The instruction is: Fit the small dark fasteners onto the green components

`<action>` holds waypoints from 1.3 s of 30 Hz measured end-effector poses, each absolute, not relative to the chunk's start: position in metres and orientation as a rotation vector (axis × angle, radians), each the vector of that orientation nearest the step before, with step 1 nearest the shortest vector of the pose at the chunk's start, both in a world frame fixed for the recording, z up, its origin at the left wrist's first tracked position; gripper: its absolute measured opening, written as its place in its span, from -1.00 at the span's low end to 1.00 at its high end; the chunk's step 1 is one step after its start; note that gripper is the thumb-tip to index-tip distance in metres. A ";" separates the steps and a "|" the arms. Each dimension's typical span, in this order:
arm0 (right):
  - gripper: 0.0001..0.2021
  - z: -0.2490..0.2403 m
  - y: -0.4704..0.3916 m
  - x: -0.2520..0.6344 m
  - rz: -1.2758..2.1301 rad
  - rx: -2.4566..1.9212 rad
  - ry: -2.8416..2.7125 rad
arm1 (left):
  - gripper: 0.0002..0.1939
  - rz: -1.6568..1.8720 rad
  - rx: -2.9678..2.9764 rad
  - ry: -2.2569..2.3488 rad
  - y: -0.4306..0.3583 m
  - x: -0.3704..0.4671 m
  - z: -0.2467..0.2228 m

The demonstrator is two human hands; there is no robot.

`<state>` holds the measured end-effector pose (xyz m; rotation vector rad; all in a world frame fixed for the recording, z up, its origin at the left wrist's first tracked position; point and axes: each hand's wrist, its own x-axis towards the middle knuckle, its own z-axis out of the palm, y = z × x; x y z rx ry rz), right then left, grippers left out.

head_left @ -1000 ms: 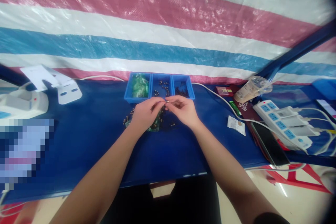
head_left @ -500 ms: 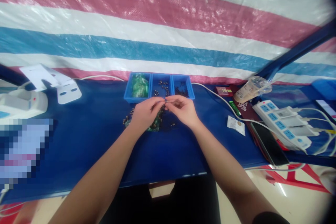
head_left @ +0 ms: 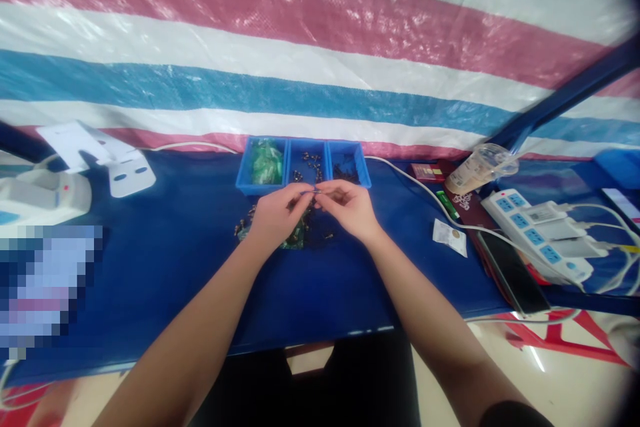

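My left hand (head_left: 275, 215) and my right hand (head_left: 349, 208) meet at the fingertips in front of a blue three-part tray (head_left: 241, 181). Both are closed in a pinch, with something tiny and dark between them that is too small to name. Green plastic (head_left: 267, 161) fills the tray's left compartment; small metal parts (head_left: 313, 159) are in the middle one and dark pieces (head_left: 345, 167) in the right one. Beneath my hands, more small parts (head_left: 329, 236) and a green bag (head_left: 295, 239) lie on the blue table (head_left: 320, 287).
On the right are a plastic cup (head_left: 473, 172), a white packet (head_left: 449, 237), a dark phone (head_left: 513, 273) and a power strip (head_left: 537, 237) with cables. A white stand (head_left: 133, 173) and a white device (head_left: 65, 197) are at the left. A striped sheet (head_left: 300, 47) hangs behind.
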<state>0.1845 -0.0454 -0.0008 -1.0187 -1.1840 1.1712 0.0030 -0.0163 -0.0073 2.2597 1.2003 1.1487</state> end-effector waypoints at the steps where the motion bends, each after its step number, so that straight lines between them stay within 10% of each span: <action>1: -0.75 -0.001 -0.045 0.184 1.170 -1.024 -1.185 | -0.80 1.140 2.269 1.200 -0.016 0.003 -0.007; 39: -0.76 0.000 -0.046 0.185 1.147 -1.024 -1.200 | -0.78 1.150 2.288 1.213 -0.016 0.003 -0.007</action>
